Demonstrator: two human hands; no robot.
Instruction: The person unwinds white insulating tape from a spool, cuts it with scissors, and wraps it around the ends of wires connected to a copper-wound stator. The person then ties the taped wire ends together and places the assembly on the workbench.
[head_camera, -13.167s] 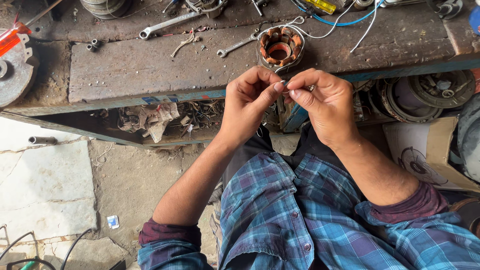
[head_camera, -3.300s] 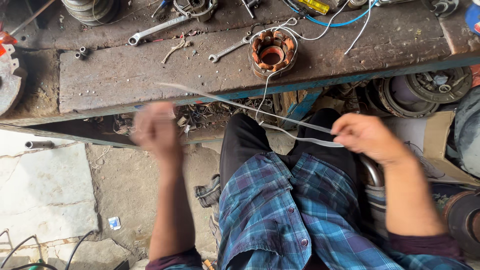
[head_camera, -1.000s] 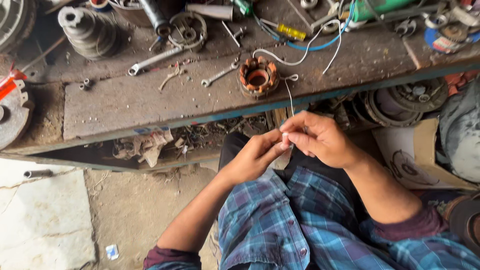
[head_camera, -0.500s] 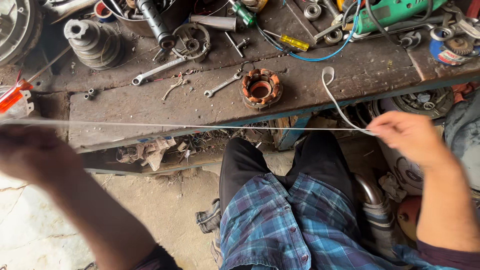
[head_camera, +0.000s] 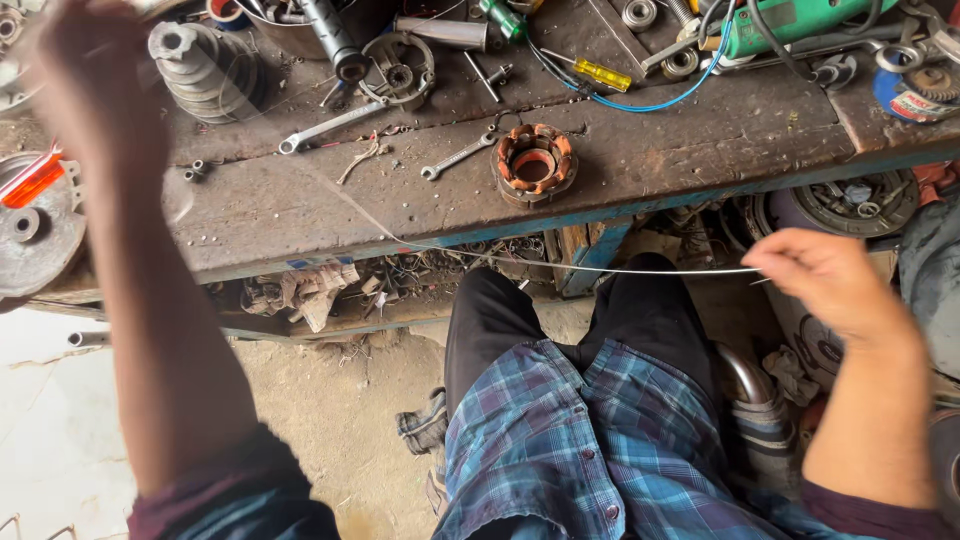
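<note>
My left hand (head_camera: 85, 75) is raised high at the upper left, blurred, fingers closed on one end of a thin white wire (head_camera: 560, 268). The wire runs down across the bench front and over to my right hand (head_camera: 815, 280), which pinches its other end at the right, below the bench edge. A round copper-wound stator (head_camera: 533, 163) sits on the bench between the hands, apart from both.
The worn wooden workbench (head_camera: 300, 215) carries two spanners (head_camera: 330, 125), a stepped metal pulley (head_camera: 205, 65), a yellow-handled screwdriver (head_camera: 600, 73), a blue cable and a green power tool (head_camera: 790, 25). Scrap parts fill the shelf beneath. My legs and plaid shirt fill the foreground.
My left hand has swung from low left up to the top left, so the wire now bends across the bench front. The right hand stays at the right.
</note>
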